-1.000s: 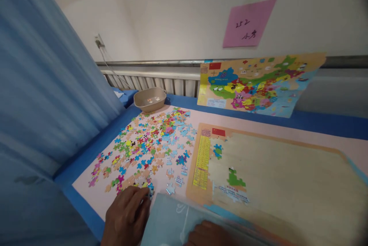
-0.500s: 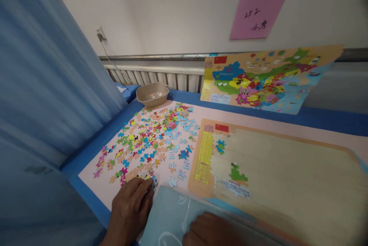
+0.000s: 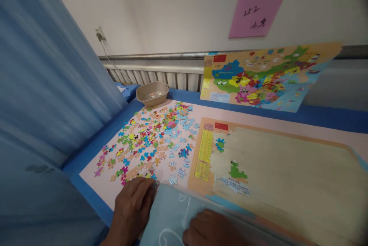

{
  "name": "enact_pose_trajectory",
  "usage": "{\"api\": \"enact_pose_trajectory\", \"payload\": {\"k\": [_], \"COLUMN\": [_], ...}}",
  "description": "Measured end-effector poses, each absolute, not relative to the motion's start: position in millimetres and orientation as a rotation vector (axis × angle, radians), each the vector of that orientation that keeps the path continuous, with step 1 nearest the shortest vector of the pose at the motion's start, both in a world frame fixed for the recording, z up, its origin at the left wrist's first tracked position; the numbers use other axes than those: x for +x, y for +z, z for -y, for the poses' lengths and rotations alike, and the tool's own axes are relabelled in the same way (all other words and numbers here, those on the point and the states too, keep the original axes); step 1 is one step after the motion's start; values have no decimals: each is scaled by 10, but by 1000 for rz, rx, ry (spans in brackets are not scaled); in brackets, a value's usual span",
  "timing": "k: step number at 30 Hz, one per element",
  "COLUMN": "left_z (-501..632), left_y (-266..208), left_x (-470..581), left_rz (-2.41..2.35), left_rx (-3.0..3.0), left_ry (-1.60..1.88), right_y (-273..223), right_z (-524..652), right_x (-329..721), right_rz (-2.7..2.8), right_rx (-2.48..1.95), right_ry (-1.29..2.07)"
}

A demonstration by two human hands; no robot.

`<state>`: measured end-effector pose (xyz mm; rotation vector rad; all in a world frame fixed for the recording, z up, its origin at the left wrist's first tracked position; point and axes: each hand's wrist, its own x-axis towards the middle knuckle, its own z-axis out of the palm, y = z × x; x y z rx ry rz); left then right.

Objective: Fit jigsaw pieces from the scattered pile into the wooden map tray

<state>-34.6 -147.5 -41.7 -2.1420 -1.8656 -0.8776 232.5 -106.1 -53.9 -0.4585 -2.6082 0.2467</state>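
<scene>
My left hand (image 3: 133, 205) is at the near edge of the pink sheet, thumb and fingers pinched on a small bluish puzzle piece (image 3: 156, 183) that they mostly cover. Just beyond the fingertips lie loose puzzle pieces (image 3: 146, 144), spread in many colours over the sheet. Lower right, my right hand (image 3: 212, 227) is curled with knuckles up, resting on a light blue cloth-like surface (image 3: 169, 205) with white line drawings. Whatever its fingers may hold is hidden. The puzzle board (image 3: 281, 161), on the right, has a filled left border, a green cluster and a few blue pieces.
A printed map picture (image 3: 258, 79) leans against the wall rail at the back. A beige basin (image 3: 152, 94) with a few pieces stands at the far left of the pink sheet (image 3: 93, 182). A blue curtain (image 3: 51, 96) hangs on the left, and a pink note (image 3: 258, 12) is on the wall.
My left hand has shifted slightly to the right, its fingertips still down at the pieces. The right hand stays curled in nearly the same place. The board looks unchanged.
</scene>
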Motion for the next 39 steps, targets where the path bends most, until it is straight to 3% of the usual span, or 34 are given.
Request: {"api": "enact_pose_trajectory", "payload": {"k": [17, 24, 39], "left_z": [1000, 877, 915], "left_y": [-40, -113, -220], "left_x": [-25, -21, 29], "left_rz": [2513, 2470, 2271], "left_rx": [-2057, -2046, -2102], "left_ry": [-1308, -1416, -1251], "right_y": [-589, -645, -590], "right_z": [1067, 1072, 1091], "right_x": [2304, 2228, 2229], "right_rz": [2601, 2745, 2769], "right_rx": [-482, -504, -553], "right_ry": [208, 167, 184]}}
